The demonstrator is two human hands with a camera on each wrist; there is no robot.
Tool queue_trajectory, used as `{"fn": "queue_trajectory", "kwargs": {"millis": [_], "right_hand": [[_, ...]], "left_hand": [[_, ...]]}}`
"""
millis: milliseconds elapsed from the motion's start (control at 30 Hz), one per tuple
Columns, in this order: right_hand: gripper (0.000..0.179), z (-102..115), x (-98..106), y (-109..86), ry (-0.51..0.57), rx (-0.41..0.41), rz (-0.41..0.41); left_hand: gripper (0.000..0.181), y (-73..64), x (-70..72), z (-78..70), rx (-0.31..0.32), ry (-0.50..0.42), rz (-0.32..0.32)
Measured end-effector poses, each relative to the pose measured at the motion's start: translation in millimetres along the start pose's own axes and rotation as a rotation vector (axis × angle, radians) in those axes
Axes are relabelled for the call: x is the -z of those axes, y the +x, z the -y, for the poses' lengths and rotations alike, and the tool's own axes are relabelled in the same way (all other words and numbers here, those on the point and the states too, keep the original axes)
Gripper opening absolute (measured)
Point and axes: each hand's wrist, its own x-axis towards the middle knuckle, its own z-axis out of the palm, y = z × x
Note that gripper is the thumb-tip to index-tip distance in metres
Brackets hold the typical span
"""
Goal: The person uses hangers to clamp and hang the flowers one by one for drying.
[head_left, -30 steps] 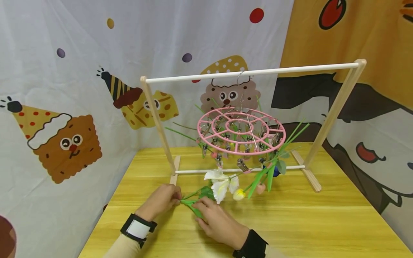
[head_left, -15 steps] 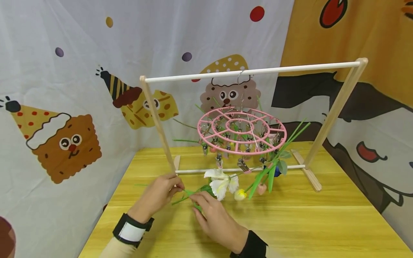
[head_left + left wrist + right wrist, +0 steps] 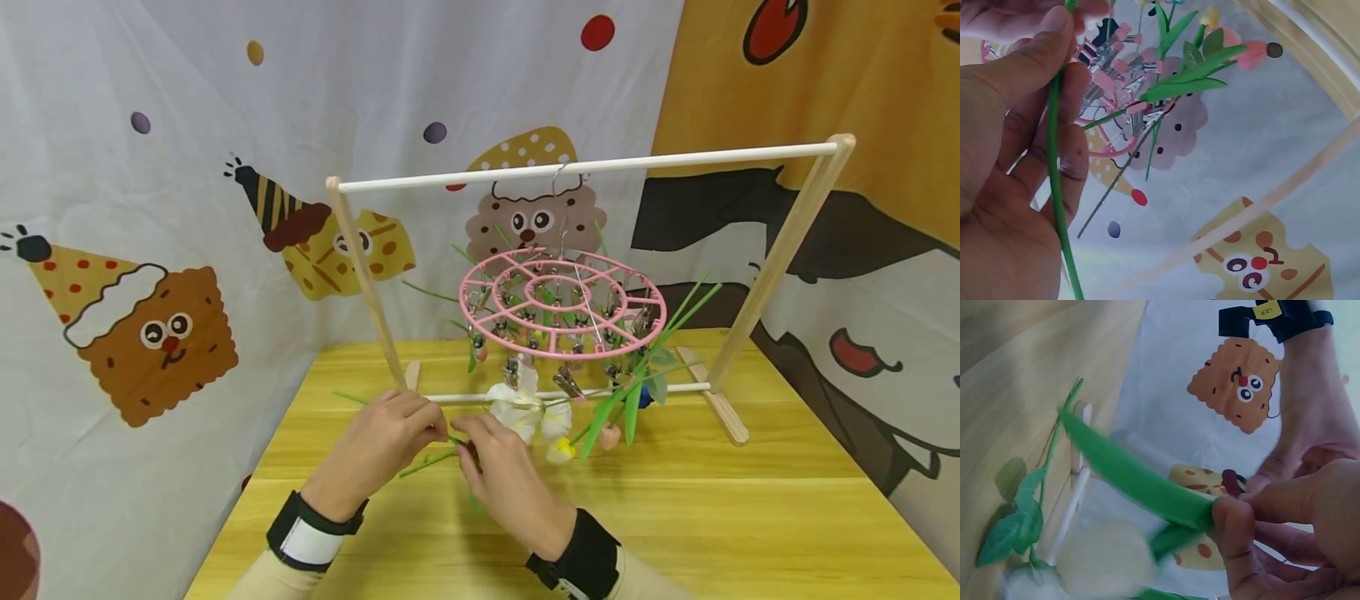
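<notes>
My left hand (image 3: 386,446) pinches a green flower stem (image 3: 1055,150) between thumb and fingers; the stem runs down across the palm in the left wrist view. Close beside it, my right hand (image 3: 510,483) pinches the same flower by its long green leaf (image 3: 1141,478). A pale, blurred bloom (image 3: 1107,562) shows below that leaf in the right wrist view. Another green stem (image 3: 427,464) lies on the table under my hands, with broad leaves (image 3: 1022,522). Just behind my right hand is a white flower (image 3: 525,408), below the pink clip hanger (image 3: 555,354).
The hanger hooks onto a white rod (image 3: 465,177) of a wooden stand (image 3: 780,258). From its clips hang several flowers, including a yellow tulip (image 3: 560,451) and a peach one (image 3: 609,437). A cartoon-printed cloth (image 3: 322,100) backs the wooden table (image 3: 720,517).
My hands have come closer together, the left moving right and up with one stem and the right rising slightly. The second stem stays on the table. The white flower has shifted and turned.
</notes>
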Motion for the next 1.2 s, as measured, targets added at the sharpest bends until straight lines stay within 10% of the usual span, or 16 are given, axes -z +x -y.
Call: {"fn": "queue_trajectory", "kwargs": {"millis": [400, 600, 833, 1200], "right_hand": [[0.018, -17, 3, 1.4, 0.084, -0.085, 0.032], [0.015, -23, 6, -2.3, 0.086, -0.126, 0.045], [0.004, -24, 7, -9.4, 0.153, -0.166, 0.029], [0.007, -26, 10, -7.6, 0.414, -0.129, -0.033]], "left_hand": [[0.028, 12.7, -3.8, 6.6, -0.051, 0.07, -0.118], [0.028, 11.3, 0.9, 25.4, 0.127, 0.015, -0.238], [0.028, 7.5, -7.9, 39.6, 0.379, -0.279, -0.408], [0.031, 41.1, -33.7, 15.1, 0.466, -0.506, -0.087]]}}
